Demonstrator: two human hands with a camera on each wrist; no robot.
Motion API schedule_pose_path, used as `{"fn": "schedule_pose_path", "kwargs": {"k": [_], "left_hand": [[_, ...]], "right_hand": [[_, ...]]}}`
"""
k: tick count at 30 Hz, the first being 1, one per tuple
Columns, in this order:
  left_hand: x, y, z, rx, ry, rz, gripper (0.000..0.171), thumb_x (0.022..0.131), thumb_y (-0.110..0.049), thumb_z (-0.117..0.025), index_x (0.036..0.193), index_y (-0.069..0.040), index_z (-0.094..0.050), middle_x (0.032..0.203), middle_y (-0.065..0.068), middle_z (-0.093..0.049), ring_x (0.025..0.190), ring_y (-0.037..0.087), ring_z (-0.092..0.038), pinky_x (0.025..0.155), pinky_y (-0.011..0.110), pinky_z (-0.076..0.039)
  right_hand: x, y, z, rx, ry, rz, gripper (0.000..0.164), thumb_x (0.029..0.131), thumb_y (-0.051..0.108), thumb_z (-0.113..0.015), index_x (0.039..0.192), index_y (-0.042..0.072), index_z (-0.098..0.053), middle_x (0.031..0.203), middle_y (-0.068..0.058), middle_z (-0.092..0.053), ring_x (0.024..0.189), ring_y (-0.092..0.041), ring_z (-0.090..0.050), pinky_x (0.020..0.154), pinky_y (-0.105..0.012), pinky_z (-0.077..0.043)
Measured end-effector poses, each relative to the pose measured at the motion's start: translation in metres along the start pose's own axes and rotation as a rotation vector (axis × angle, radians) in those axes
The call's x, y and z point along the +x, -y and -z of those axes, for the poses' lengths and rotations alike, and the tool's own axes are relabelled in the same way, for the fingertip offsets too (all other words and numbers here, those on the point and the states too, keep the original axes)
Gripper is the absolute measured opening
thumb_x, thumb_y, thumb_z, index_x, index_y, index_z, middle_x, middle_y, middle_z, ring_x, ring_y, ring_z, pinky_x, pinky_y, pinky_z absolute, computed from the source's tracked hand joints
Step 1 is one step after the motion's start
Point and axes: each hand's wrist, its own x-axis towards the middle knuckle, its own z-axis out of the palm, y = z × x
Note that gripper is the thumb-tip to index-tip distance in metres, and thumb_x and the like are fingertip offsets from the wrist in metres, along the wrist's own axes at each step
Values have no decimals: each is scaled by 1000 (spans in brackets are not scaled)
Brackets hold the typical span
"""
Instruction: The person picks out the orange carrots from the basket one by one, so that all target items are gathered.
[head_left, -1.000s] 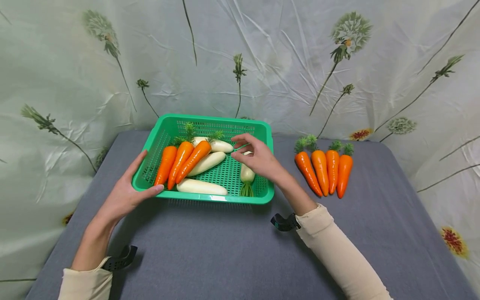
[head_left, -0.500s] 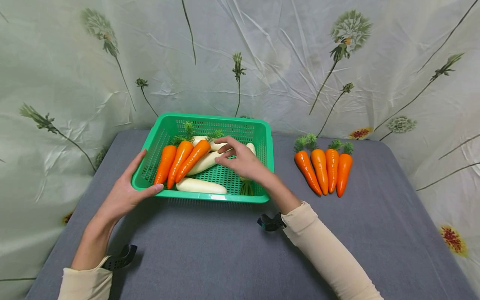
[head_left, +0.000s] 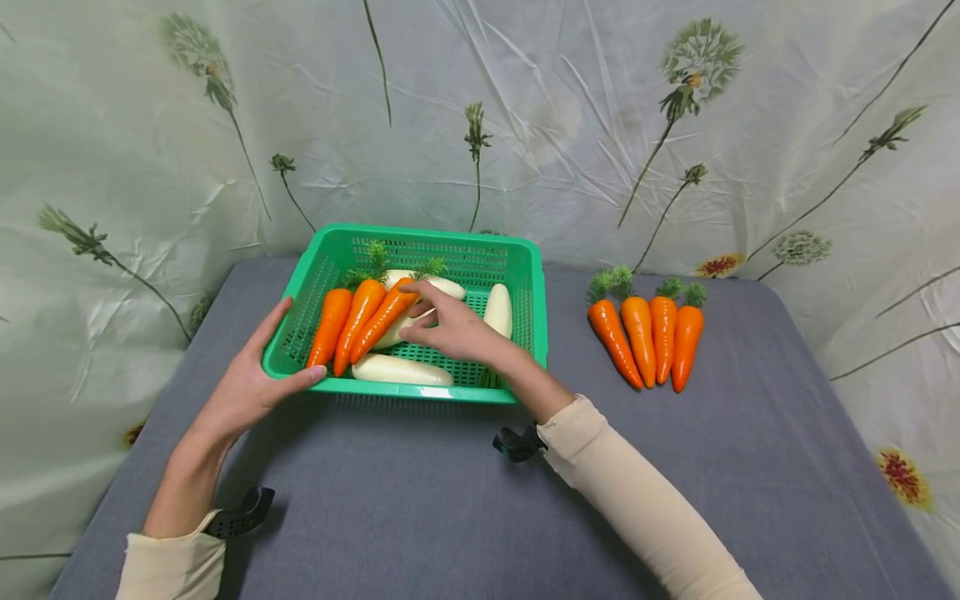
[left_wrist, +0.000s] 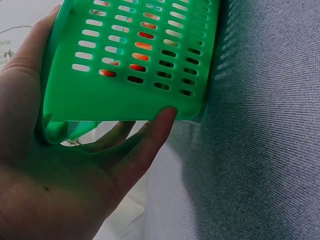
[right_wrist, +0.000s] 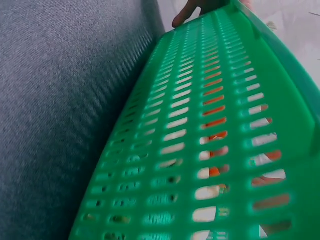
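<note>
A green plastic basket (head_left: 537, 333) holds three orange carrots with green tops and several white radishes. My left hand (head_left: 251, 387) grips its front left corner, thumb over the rim; in the left wrist view, fingers (left_wrist: 152, 145) lie against the outer wall. My right hand (head_left: 457, 325) hangs inside the basket, thumb and forefinger apart, forefinger tip right at the rightmost carrot (head_left: 382, 321). It partly covers a white radish (head_left: 390, 336) beneath. Another radish (head_left: 403, 370) lies along the front wall, and one (head_left: 498, 310) stands near the right wall. The basket wall hides the right hand in the right wrist view.
Several orange carrots (head_left: 652, 342) lie side by side on the grey tablecloth (head_left: 420, 500), right of the basket. A pale curtain (head_left: 570, 133) with dandelion prints hangs behind the table. Each wrist wears a black strap, such as the right strap (head_left: 517, 444).
My right hand has moved left across the basket, from near the right-hand radish to the rightmost carrot. My left hand and the basket have stayed in place.
</note>
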Motion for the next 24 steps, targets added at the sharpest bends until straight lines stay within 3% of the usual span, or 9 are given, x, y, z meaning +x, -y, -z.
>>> {"fn": "schedule_pose_path", "kwargs": {"k": [7,11,16,24], "left_hand": [[-1,-3,-1,6,3,-2,106,93,-29,-79,165,-48,-4,171,19,-22,128,17,-43,87,6,-36],[0,-5,-2,9,1,-16,105,93,-29,-79,165,-49,-5,168,21,-27,125,14,-44,87,7,-37],[1,-5,0,15,-4,-18,106,93,-30,-79,165,-49,-4,168,22,-26,129,23,-43,86,8,-37],[0,0,0,13,-6,-19,108,93,-28,-80,166,-46,-3,170,21,-22,130,30,-41,86,10,-36]], "right_hand": [[9,2,-5,59,37,-29,71,102,16,-67,163,12,-32,139,-24,-56,119,-36,-68,88,-39,-61],[13,3,-7,55,55,-45,72,102,17,-66,164,12,-30,142,-23,-54,113,-37,-70,84,-36,-62],[18,5,-10,72,67,-54,71,103,18,-66,164,14,-30,145,-19,-54,123,-30,-62,82,-33,-62],[27,4,-16,220,146,-118,71,104,17,-64,165,16,-29,126,-21,-67,113,-34,-71,91,-39,-61]]}}
